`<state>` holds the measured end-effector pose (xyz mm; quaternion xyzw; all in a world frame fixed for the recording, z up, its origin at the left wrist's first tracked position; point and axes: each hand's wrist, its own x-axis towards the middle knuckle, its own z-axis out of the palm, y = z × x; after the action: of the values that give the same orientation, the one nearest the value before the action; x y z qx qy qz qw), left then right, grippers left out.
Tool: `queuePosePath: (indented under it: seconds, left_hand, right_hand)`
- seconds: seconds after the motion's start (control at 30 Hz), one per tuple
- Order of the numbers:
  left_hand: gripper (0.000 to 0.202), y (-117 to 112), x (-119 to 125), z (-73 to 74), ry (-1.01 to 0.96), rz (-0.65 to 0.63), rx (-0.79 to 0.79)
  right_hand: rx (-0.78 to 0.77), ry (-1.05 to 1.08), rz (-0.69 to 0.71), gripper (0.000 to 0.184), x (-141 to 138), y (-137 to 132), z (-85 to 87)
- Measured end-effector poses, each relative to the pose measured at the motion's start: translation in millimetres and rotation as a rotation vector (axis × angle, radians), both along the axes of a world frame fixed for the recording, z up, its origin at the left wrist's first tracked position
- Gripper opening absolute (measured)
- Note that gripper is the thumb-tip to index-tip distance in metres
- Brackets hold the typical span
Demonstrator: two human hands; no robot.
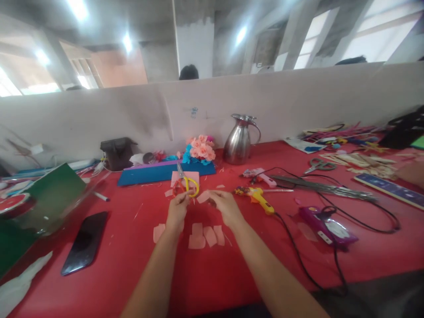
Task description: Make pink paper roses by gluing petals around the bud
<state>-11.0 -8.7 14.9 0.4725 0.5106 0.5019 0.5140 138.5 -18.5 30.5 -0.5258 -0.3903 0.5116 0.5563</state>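
Observation:
A small pink paper piece [203, 196] is pinched between the fingertips of my right hand [225, 207], just above the red table. My left hand [178, 211] is closed in a pinch close beside it; whatever its fingertips hold is too small to make out. Right behind those fingertips are scissors [190, 187] with yellow and red handles, blades pointing away, over a larger pink paper sheet [194, 175]. Between my forearms lie several cut pink pieces [197, 240], some overlapping. Another pink piece [159, 232] sits left of my left wrist.
A yellow glue gun [261, 199], its black cord, wire stems [327, 189] and a purple power strip [329, 226] lie on the right. A steel jug [239, 140] and paper flowers [201, 149] stand behind. A phone [85, 243] lies left. Someone's hand [412, 173] shows far right.

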Motion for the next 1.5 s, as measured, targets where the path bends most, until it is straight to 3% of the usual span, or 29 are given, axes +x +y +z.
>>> queuePosePath:
  seconds: [0.13,0.3,0.57,1.5]
  left_hand:
    - [0.050,-2.2,-5.5,6.0,-0.169,-0.114,-0.013]
    - [0.051,-5.6,-5.6,8.0,-0.123,-0.278,-0.044]
    - [0.034,-4.4,-4.7,4.8,-0.050,-0.220,-0.098]
    - [0.027,-4.0,-5.2,3.9,-0.038,-0.224,-0.064]
  right_hand:
    - [0.005,0.021,0.037,0.024,1.2,0.6,-0.6]
    - [0.013,0.003,0.052,0.021,0.5,-0.4,1.0]
    - [0.044,-0.072,0.148,0.027,-1.3,-3.7,3.4]
    - [0.050,-0.021,0.209,0.013,-3.8,-5.3,9.7]
